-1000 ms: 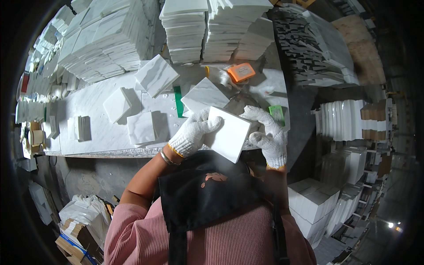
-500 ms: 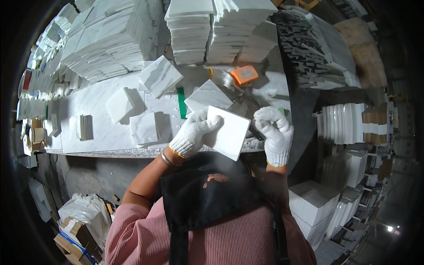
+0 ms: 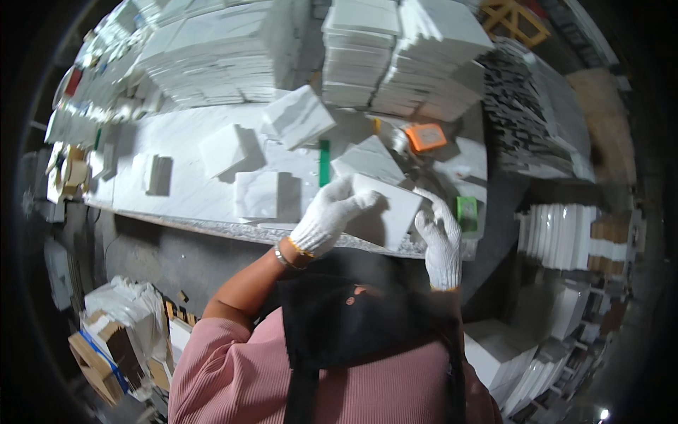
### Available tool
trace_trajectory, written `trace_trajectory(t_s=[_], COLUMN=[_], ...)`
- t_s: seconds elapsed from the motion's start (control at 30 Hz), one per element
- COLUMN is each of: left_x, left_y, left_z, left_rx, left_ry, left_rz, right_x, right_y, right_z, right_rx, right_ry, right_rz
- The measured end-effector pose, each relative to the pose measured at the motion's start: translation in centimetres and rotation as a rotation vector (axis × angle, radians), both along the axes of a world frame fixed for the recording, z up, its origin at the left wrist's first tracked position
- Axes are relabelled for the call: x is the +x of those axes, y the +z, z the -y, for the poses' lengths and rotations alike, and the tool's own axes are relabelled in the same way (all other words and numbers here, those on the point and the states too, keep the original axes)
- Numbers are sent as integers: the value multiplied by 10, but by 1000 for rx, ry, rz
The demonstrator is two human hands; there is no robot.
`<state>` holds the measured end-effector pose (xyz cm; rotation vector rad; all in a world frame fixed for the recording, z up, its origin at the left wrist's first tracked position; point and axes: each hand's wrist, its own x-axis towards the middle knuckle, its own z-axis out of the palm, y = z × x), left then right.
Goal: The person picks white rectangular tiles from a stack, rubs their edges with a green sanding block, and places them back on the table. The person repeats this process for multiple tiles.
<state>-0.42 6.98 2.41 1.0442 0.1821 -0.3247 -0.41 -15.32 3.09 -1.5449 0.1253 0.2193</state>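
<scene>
My left hand [image 3: 323, 218], in a white knitted glove, grips a square white marble tile [image 3: 387, 206] by its left edge, thumb on top. The tile is tilted above the front edge of the marble-topped bench [image 3: 191, 194]. At the tile's right corner is my right hand [image 3: 442, 244], also gloved, its fingers and thumb closed about the edge; what its fingertips do behind the tile is hidden. Just beyond the held tile lies another white tile [image 3: 369, 160]. A green block [image 3: 467, 212] sits beside my right hand, and an orange block [image 3: 426, 137] lies farther back.
A grey-veined tile [image 3: 299, 117], a green strip [image 3: 324, 162] and smaller tile piles [image 3: 256, 193] lie on the bench. Tall tile stacks [image 3: 360, 60] line its back. More stacked tiles [image 3: 558, 237] stand at the right, and wrapped boxes [image 3: 123, 318] at the lower left.
My right hand has come down and in, from apart to the tile's right edge. The tile has tilted in my left hand. The view has shifted, uncovering the green block.
</scene>
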Motion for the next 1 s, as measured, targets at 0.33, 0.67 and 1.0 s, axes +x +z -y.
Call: trace_trajectory(t_s=[0.33, 0.67, 1.0], left_x=[-25, -101, -167], left_y=[-9, -36, -56], left_z=[-26, -108, -135], left_rx=[-122, 41, 120], left_ry=[104, 601, 883], left_rz=[-37, -200, -287], right_x=[0, 17, 32], right_y=[24, -7, -34], right_z=[-40, -87, -147], right_rx=[70, 100, 32], right_ry=[158, 369, 628], right_rz=[-150, -115, -91])
